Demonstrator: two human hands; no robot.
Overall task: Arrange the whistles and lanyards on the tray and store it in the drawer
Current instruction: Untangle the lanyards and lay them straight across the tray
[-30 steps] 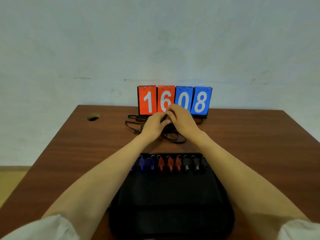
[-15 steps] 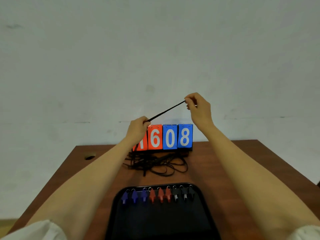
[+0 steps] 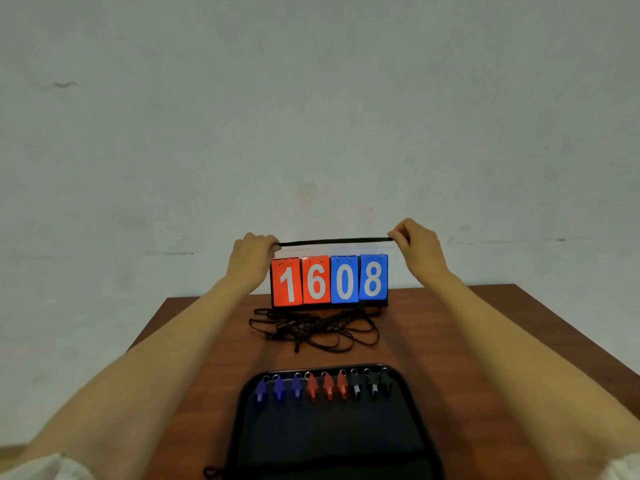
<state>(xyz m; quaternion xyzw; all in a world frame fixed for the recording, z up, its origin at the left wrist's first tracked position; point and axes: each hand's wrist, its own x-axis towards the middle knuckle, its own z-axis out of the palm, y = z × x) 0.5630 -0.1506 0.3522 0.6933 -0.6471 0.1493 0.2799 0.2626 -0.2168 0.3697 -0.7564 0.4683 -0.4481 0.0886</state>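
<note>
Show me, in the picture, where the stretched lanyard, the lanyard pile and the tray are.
stretched lanyard (image 3: 335,241), head view, middle of the taut strap.
lanyard pile (image 3: 311,324), head view, dense centre of the tangle.
tray (image 3: 329,441), head view, bare floor near its middle.
</note>
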